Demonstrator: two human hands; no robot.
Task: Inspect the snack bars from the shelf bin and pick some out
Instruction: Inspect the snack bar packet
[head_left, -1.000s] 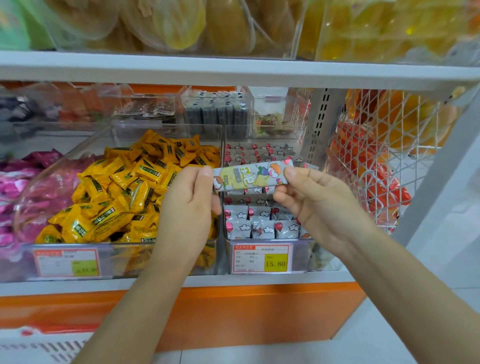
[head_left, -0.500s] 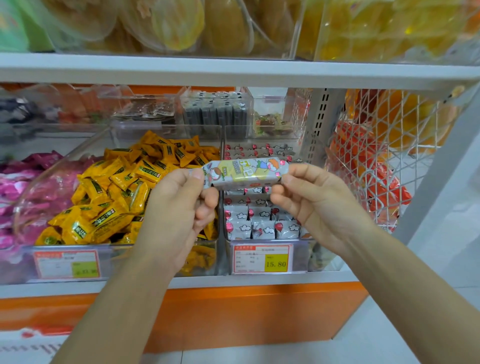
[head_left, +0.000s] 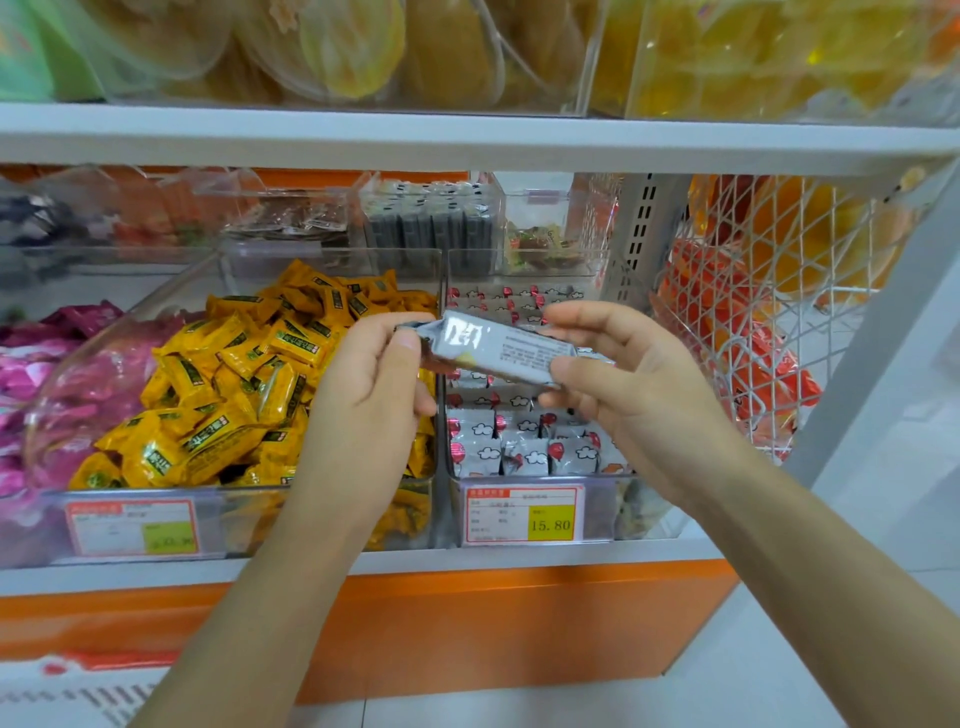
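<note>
Person is holding one snack bar (head_left: 498, 348) just above the clear shelf bin (head_left: 597, 512), printed silver back facing up. Left hand (head_left: 374, 405) is pinching one end, right hand (head_left: 639, 395) fingers gripping the other.

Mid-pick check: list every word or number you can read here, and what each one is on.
"15.80": on the yellow patch of the right price tag.
Rest of that tag: too small to read.
Left price tag: blurred, unreadable.
Snack bar: fine print on its silver back, too small to read.
Yellow packets: dark lettering, too blurred to read.
</note>
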